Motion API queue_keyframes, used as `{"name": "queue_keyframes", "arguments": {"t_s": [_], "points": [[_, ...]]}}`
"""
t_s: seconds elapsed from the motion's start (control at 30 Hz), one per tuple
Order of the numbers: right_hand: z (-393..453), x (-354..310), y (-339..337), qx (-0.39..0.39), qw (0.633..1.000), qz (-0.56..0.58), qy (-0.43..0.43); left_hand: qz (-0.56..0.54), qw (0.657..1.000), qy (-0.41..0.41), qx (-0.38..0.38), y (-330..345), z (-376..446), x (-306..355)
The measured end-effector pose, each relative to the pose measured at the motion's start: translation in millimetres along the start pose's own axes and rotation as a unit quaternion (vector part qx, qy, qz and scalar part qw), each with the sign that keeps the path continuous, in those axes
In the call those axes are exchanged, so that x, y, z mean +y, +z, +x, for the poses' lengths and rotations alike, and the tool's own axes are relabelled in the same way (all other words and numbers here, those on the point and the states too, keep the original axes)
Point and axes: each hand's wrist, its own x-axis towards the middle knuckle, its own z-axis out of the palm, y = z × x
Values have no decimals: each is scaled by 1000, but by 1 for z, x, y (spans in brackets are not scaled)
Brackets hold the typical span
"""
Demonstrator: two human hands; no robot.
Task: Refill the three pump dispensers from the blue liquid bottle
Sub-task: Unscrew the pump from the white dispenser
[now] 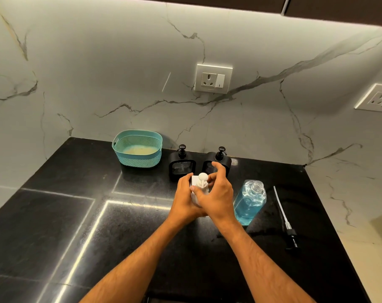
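On the table [61, 215] I see two dispensers [182, 164] [218, 162] behind the third [199, 189]; bottle [249, 201] right of it, basket [138, 147] back left (loose pump [284, 217] far right).

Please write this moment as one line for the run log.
left hand: holds white dispenser | right hand: at its pump | blue liquid bottle: uncapped, upright

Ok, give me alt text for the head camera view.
Both hands, left hand and right hand, grip a white pump dispenser on a black counter, beside an uncapped blue liquid bottle and two black dispensers behind.
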Motion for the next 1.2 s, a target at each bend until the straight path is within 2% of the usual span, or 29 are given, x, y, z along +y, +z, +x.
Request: {"name": "queue_keyframes", "arguments": {"t_s": [0.6,0.93,1.2], "points": [[16,-11,-18,-20,997,69,-35,24,1000,-15,2,-4,0,-12],[34,-25,-32,-7,994,35,-99,29,999,-20,-3,-6,0,-20],[37,-25,-35,7,994,40,-100,27,999,-31,3,-10,-2,-31]]}}
